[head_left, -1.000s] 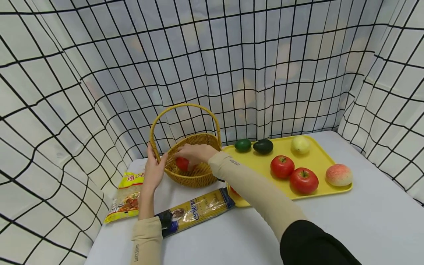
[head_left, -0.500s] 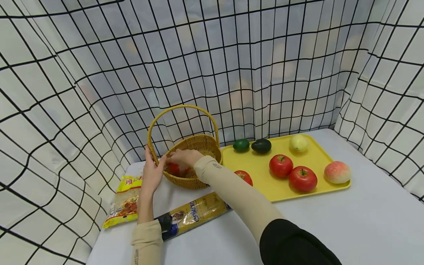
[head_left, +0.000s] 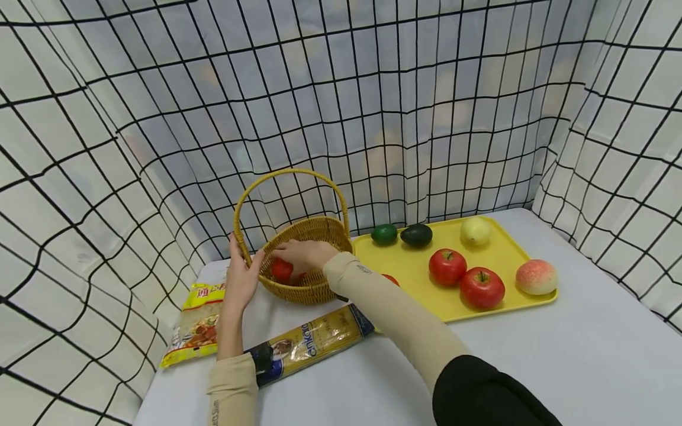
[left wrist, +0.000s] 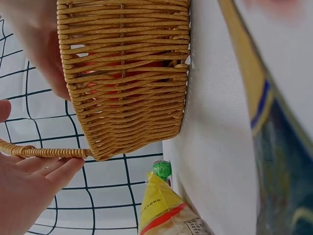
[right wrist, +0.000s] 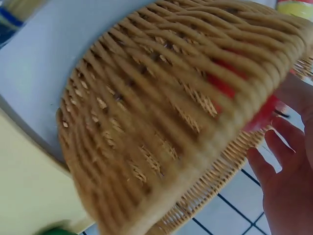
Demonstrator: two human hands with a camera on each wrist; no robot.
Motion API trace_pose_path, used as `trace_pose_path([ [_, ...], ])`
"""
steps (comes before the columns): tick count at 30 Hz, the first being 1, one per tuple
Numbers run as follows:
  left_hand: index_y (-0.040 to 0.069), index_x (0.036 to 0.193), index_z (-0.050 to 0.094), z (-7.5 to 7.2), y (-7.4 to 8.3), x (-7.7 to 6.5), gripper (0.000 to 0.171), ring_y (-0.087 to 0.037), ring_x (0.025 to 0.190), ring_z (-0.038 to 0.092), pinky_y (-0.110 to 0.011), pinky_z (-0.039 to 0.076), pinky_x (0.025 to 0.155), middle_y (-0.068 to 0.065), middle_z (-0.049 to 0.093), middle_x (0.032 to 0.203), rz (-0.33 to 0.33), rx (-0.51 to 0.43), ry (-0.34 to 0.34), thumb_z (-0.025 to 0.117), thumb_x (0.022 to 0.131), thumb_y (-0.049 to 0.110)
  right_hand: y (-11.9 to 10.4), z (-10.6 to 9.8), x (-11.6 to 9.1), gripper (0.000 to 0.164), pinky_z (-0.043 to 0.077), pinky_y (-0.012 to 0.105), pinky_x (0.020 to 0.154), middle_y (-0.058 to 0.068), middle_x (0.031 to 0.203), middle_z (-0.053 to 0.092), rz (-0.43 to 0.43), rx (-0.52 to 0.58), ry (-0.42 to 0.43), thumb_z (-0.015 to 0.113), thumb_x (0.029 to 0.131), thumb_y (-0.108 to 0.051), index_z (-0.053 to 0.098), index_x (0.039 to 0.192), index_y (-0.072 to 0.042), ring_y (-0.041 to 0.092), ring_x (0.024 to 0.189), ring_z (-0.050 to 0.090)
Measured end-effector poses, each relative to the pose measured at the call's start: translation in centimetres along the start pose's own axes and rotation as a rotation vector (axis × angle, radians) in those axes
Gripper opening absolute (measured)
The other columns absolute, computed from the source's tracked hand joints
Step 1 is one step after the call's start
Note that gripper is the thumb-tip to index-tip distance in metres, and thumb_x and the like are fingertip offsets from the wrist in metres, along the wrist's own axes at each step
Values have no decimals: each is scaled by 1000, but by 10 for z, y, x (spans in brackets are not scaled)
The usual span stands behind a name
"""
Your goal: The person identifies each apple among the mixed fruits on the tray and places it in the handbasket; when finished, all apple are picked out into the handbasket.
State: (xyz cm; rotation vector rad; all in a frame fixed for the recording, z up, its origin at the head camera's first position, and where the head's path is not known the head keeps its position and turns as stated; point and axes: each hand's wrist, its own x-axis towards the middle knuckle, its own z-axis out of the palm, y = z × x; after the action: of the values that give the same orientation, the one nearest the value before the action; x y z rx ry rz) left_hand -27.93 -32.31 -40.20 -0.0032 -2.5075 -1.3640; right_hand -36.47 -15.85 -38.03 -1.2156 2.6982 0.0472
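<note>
The wicker basket (head_left: 319, 294) with its tall arched handle stands at the centre left of the white table. My left hand (head_left: 242, 281) holds the handle's left foot between thumb and fingers; in the left wrist view the handle (left wrist: 44, 152) crosses the fingers. A red apple (head_left: 281, 270) lies inside the basket, its red showing through the weave in the left wrist view. My right hand (head_left: 306, 254) reaches over the rim, right at the apple. In the right wrist view, its fingers (right wrist: 286, 142) are spread beside the apple's stem, the palm apart from the fruit.
A yellow tray (head_left: 407, 260) at right bears red apples (head_left: 481, 287), a peach (head_left: 536, 277), a pale yellow-green fruit (head_left: 475, 231) and two dark green fruits (head_left: 417, 235). A spaghetti pack (head_left: 311, 343) lies in front; a yellow food bag (head_left: 194, 325) lies left. Black netting surrounds the table.
My right hand went leftward deeper into the basket with the apple, then drew back slightly to the right. My left hand stays at the handle. The view shifted slightly.
</note>
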Motion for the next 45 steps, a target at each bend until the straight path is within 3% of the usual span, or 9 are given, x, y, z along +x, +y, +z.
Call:
trace_pose_path([
  [6, 25, 164, -19, 0, 1, 2, 87, -43, 158, 19, -64, 24, 124, -23, 8, 172, 6, -6, -1, 45, 108, 42, 26, 4, -33, 67, 30, 43, 127, 0, 172, 24, -39, 54, 112, 60, 104, -37, 29, 163, -27, 22, 159, 24],
  [11, 23, 163, -20, -1, 1, 3, 87, -43, 158, 18, -63, 22, 125, -23, 8, 172, 6, 14, 6, 45, 108, 41, 50, 21, -79, 66, 28, 47, 128, 6, 172, 24, -8, 139, 211, 55, 106, -41, 28, 164, -23, 27, 159, 25],
  [20, 25, 163, -21, 2, -5, -4, 87, -46, 156, 22, -64, 24, 124, -25, 12, 171, -28, 11, -14, 45, 108, 41, 76, 55, -170, 67, 26, 54, 127, 9, 169, 32, 128, 380, 316, 59, 103, -42, 34, 162, -22, 31, 158, 27],
  [25, 24, 163, -20, 2, -6, -4, 87, -46, 156, 22, -64, 25, 124, -24, 12, 171, -24, 17, -10, 45, 108, 41, 93, 53, -204, 66, 22, 61, 126, 13, 167, 34, 192, 405, 355, 59, 103, -40, 36, 161, -17, 37, 157, 27],
  [32, 19, 164, -19, -2, -1, 2, 87, -49, 154, 25, -67, 28, 121, -27, 14, 170, 26, 35, -3, 45, 108, 42, 127, 43, -232, 68, 18, 66, 125, 21, 167, 31, 295, 369, 439, 59, 104, -37, 33, 161, -12, 45, 155, 26],
  [38, 22, 163, -20, -3, -1, 2, 87, -50, 154, 23, -68, 30, 118, -27, 10, 170, 37, 42, -15, 44, 109, 42, 152, 52, -242, 72, 14, 67, 125, 22, 168, 25, 372, 371, 423, 61, 103, -37, 29, 162, -12, 48, 155, 21],
  [45, 24, 163, -22, -2, -3, 2, 88, -50, 152, 27, -68, 33, 116, -27, 12, 170, 36, 50, -14, 44, 108, 43, 160, 60, -248, 75, 14, 66, 126, 28, 168, 20, 415, 388, 385, 62, 102, -38, 28, 162, -9, 51, 154, 19],
])
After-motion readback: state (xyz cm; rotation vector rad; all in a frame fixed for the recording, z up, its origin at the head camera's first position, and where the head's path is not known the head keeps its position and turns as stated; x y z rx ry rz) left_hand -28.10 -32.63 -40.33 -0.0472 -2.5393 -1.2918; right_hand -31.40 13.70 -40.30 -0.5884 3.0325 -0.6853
